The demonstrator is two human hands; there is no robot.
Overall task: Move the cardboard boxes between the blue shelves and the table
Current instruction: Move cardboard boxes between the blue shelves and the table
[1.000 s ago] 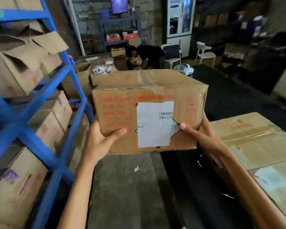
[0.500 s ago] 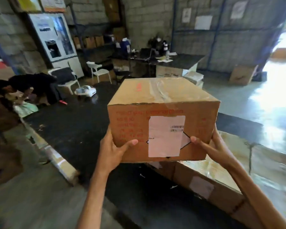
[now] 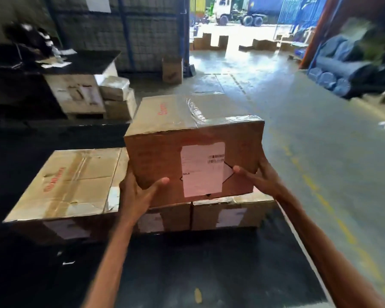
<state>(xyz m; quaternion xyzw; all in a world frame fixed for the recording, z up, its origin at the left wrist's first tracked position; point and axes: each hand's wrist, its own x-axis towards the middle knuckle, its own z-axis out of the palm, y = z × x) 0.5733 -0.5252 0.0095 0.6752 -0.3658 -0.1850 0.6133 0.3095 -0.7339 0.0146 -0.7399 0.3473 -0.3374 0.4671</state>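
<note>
I hold a taped cardboard box (image 3: 193, 138) with a white label on its near face. My left hand (image 3: 138, 194) grips its lower left corner and my right hand (image 3: 258, 178) its lower right corner. The box sits just over two low cardboard boxes (image 3: 231, 215) on the black table (image 3: 198, 263); whether it touches them I cannot tell. A wider flat box (image 3: 69, 185) lies beside them on the left. The blue shelves are out of view.
The table's right edge runs along a concrete floor (image 3: 309, 130) with a yellow line. More boxes (image 3: 118, 96) and a cluttered desk (image 3: 75, 61) stand at the back left. Blue rolls (image 3: 333, 76) lie at the far right, beyond them an open doorway.
I have turned right, away from the blue shelves, carrying the box. It has come over the boxes on the table, lower and closer to them than before.
</note>
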